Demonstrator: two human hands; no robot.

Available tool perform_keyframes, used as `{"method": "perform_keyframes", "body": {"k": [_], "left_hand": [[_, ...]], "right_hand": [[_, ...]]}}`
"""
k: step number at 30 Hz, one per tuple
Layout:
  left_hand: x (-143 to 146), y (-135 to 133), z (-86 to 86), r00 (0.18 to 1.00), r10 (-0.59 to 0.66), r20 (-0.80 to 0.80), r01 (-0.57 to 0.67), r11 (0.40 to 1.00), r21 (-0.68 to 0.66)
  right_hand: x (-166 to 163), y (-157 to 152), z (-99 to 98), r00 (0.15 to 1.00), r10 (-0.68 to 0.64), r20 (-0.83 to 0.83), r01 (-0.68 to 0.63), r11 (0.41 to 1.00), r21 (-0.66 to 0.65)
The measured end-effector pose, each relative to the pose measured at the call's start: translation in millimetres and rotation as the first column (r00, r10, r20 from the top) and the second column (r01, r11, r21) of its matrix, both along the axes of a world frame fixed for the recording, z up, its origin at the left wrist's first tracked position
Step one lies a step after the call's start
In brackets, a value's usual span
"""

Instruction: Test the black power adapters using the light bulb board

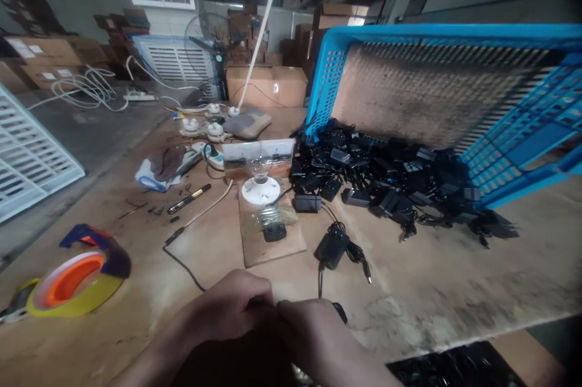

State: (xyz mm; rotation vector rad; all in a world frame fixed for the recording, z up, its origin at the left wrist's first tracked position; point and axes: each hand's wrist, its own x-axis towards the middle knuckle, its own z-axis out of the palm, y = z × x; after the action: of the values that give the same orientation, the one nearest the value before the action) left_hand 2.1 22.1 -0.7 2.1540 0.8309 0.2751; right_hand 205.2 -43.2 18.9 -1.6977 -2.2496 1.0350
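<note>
My left hand (239,302) and my right hand (313,329) meet at the near side of the table, knuckles almost touching. Fingers on both are curled inward, and whatever lies in them is hidden. A thin black lead (184,265) passes out of sight behind my left hand. Just beyond my right hand lies a black power adapter (333,247) with a bundled cord and barrel plug. Its other cord runs down towards a small black piece (339,312) beside my right hand. Ahead, a wooden board (273,247) carries a clear bulb (260,165) in a white lamp holder (260,191) and a black socket (274,230).
A tipped blue crate (325,71) spills a heap of black adapters (382,174) at the right. On the left are a tape roll (75,293) and a pen (188,199). White sockets (215,130) and a cardboard box (268,85) stand farther back.
</note>
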Motion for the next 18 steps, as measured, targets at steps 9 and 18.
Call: {"method": "perform_keyframes", "body": {"k": [9,18], "left_hand": [[2,4,1.4,0.999,-0.04,0.008,0.041,0.999,-0.024],[8,3,1.4,1.0,-0.008,-0.02,0.008,1.0,0.022]], "right_hand": [[126,89,25.0,0.977,0.092,0.195,-0.158,0.919,0.361],[104,74,11.8,0.696,-0.1,-0.711,0.202,0.978,0.06]]}}
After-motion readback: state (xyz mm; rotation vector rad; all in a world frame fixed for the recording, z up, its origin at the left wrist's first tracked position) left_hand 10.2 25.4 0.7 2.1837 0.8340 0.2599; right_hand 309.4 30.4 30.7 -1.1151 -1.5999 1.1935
